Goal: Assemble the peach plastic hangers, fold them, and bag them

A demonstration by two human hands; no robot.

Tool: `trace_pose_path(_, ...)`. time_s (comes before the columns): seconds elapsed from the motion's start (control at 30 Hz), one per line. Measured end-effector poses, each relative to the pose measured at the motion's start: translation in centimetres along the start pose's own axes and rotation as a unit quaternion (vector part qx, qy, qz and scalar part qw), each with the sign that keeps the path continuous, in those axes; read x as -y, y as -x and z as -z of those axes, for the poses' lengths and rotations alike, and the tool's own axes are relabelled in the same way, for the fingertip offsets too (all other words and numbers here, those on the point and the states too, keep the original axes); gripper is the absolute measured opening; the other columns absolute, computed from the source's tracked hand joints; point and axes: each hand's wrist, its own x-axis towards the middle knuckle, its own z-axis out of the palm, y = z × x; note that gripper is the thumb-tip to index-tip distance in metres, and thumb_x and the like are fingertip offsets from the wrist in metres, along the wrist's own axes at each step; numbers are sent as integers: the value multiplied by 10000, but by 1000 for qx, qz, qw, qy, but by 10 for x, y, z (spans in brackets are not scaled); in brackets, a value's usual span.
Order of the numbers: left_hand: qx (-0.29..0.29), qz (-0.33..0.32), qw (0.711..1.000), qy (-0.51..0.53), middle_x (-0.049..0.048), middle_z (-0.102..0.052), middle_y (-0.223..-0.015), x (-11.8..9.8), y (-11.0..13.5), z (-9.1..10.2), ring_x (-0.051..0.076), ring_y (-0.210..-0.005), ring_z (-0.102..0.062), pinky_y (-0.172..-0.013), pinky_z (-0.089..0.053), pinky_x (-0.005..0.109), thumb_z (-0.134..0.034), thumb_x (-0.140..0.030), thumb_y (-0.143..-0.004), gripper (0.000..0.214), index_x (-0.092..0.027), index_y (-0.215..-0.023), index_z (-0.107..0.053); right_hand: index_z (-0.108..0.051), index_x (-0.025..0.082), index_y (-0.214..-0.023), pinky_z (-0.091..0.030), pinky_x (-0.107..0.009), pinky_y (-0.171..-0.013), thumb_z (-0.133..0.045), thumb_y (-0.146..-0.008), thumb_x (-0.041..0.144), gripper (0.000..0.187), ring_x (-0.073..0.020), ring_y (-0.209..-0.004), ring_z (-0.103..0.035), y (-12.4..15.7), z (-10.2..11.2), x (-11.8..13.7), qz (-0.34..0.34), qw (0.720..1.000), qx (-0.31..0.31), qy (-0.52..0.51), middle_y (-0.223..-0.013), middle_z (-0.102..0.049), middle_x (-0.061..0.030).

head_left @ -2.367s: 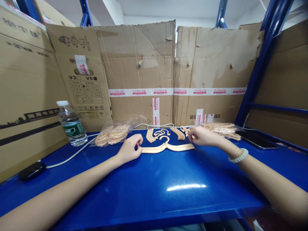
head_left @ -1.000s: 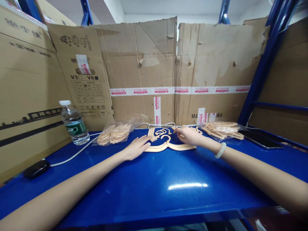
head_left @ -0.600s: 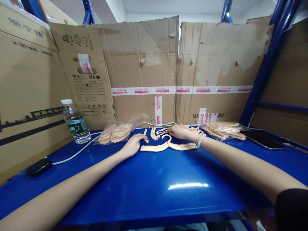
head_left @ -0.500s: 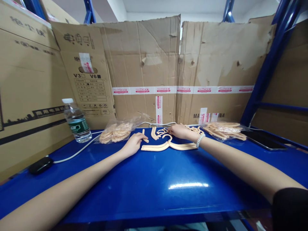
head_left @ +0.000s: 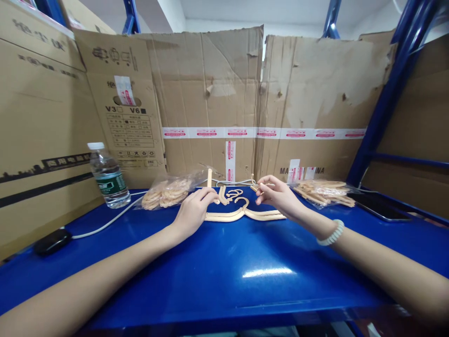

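Note:
My left hand (head_left: 194, 210) is closed on a beige hanger arm (head_left: 209, 178), which stands nearly upright above the fingers. My right hand (head_left: 278, 195) pinches a small beige hanger piece (head_left: 253, 188) at its fingertips; the fingers cover much of it, so its exact shape does not show. In front of both hands lies a folding hanger (head_left: 224, 217), its two arms spread to either side and its hook pointing away from me. Behind it, between my hands, are loose hanger arms (head_left: 222, 194) and several loose hooks (head_left: 234, 192).
Bags of beige hanger parts lie at left (head_left: 168, 192) and right (head_left: 324, 192). A water bottle (head_left: 110, 180) stands far left, near a black device (head_left: 52, 241) with a white cable (head_left: 105, 227). A phone (head_left: 380, 207) lies right. Cardboard (head_left: 210, 103) walls the back of the blue table (head_left: 210, 276).
My right hand has lifted from the loose parts and come back to the right with a small piece. The hanger arm in my left hand has been raised upright.

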Motion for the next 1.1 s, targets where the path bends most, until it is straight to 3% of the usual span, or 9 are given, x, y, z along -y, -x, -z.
trace_pose_path(0.13, -28, -12, 988, 148, 67, -628, -1007, -38, -1, 6, 182, -969, -594, -855, -467, 298, -415, -127, -942, 227, -174, -923, -636, -615, 172, -908, -556, -295, -766, -766, -705, 304, 286, -124, -678, -677, 21, -13, 10, -64, 988, -14, -142, -771, -685, -19)
trace_pose_path(0.27, 2, 76, 967, 243, 30, -675, -837, -56, 8, 0, 155, -785, -632, -730, -497, 260, -503, -162, -913, 191, -189, -867, -687, -660, 157, -934, -566, -324, -803, -752, -727, 256, 248, -163, -753, -707, 26, -22, 10, -92, 978, -9, -184, -873, -719, -65)
trace_pose_path(0.4, 21, 179, 907, 381, 49, -623, -1010, -59, 14, -11, 181, -873, -651, -742, -547, 285, -609, -202, -837, 152, -205, -973, -677, -675, 141, -935, -564, -325, -816, -714, -773, 245, 196, -172, -788, -711, 26, -24, 8, -120, 973, -25, -198, -891, -726, -86)
trace_pose_path(0.47, 18, 224, 870, 439, 57, -558, -1131, -59, 14, -15, 193, -895, -654, -728, -558, 302, -676, -202, -768, 343, -230, -1105, -616, -673, 130, -924, -569, -316, -795, -683, -802, 251, 172, -169, -772, -711, 27, -25, 8, -130, 971, -35, -199, -867, -729, -97)
trace_pose_path(0.53, 18, 259, 839, 478, 51, -568, -1096, -57, 12, -18, 184, -856, -658, -727, -552, 307, -722, -182, -709, 540, -237, -1211, -532, -656, 131, -910, -578, -288, -734, -675, -802, 227, 146, -153, -731, -706, 28, -26, 8, -139, 970, -45, -195, -846, -730, -91)
trace_pose_path(0.6, 33, 275, 824, 495, 38, -617, -960, -56, 11, -19, 175, -813, -652, -761, -530, 312, -727, -192, -708, 486, -187, -1161, -552, -608, 153, -903, -573, -252, -649, -702, -763, 180, 171, -132, -685, -695, 29, -27, 9, -138, 971, -59, -184, -856, -731, -73)
trace_pose_path(0.7, 40, 277, 818, 502, 32, -638, -857, -53, 11, -19, 169, -794, -638, -773, -498, 299, -698, -254, -757, 210, -143, -912, -610, -503, 202, -920, -549, -226, -578, -752, -688, 139, 346, -119, -643, -681, 31, -28, 9, -130, 973, -81, -173, -869, -735, -45)
trace_pose_path(0.83, -12, 270, 824, 498, -14, -596, -789, -53, 11, -20, 147, -803, -610, -790, -469, 276, -706, -244, -749, 170, -163, -804, -566, -480, 216, -1020, -558, -250, -634, -783, -646, 127, 490, -136, -688, -696, 31, -28, 7, -150, 972, -69, -166, -875, -737, -43)
trace_pose_path(1.1, -23, 227, 858, 461, 11, -555, -792, -56, 9, -17, 148, -780, -569, -769, -458, 289, -657, -216, -749, 206, -153, -613, -516, -612, 160, -839, -557, -207, -639, -806, -656, 243, 279, -180, -929, -677, 31, -26, 5, -192, 974, 65, -96, -957, -725, -79)
